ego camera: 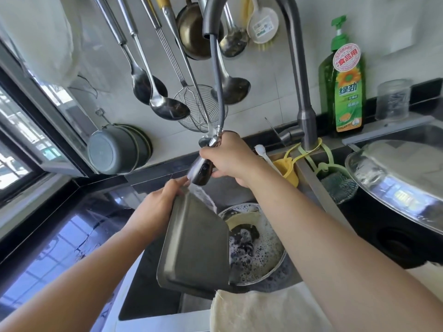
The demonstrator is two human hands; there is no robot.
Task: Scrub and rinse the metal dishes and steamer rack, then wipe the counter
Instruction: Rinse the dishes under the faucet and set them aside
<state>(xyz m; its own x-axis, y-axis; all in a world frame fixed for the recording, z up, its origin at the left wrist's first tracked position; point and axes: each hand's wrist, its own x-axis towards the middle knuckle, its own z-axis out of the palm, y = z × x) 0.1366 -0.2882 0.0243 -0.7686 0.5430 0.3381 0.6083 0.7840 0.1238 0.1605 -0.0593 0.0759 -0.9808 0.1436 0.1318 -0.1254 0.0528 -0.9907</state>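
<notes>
At the left of the frame lies the dark glossy desk (72,236). Left of centre, the left hand (158,207) grips the upper edge of a rectangular metal tray (196,245), tilted over the sink. Just above it, the right hand (230,159) is curled round the pull-out sprayer head (200,172), whose water strikes the tray's top corner. Right of the tray sits a round metal bowl (259,248) full of suds. At far right a large metal lid (395,180) rests.

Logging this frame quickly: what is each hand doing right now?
Left hand: grips the metal tray by its top edge.
Right hand: grips the pull-out sprayer head.
</notes>
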